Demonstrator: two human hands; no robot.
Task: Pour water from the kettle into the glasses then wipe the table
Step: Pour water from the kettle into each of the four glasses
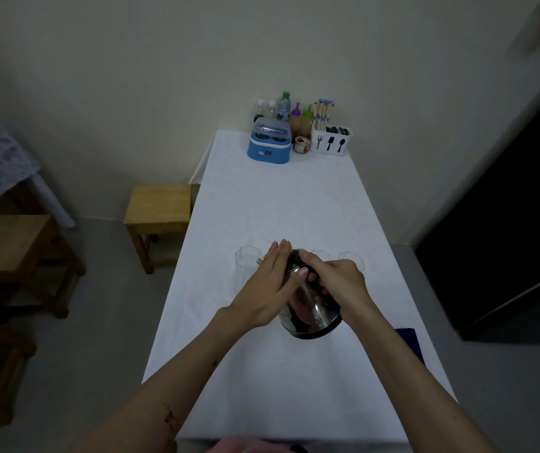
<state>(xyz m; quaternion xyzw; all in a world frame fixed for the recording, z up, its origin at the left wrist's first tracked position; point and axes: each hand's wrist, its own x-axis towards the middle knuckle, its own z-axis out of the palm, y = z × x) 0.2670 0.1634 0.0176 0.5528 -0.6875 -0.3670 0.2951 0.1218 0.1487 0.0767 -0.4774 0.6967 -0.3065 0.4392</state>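
A shiny steel kettle (311, 312) with a black base is tilted forward and left over the white table (281, 197). My right hand (334, 276) grips its black handle. My left hand (272, 282) lies flat, fingers straight, against the kettle's lid and side. The spout points at a clear glass (245, 259) on the left, just behind my left hand. Two more clear glasses (321, 255) (353, 258) stand behind my right hand, partly hidden. A dark blue cloth (410, 341) lies at the table's right edge.
At the table's far end stand a blue appliance (270, 143), several bottles (283, 107), a small cup (301, 145) and a white cutlery holder (330, 140). A wooden stool (157, 210) sits left of the table, more wooden furniture (14, 253) farther left.
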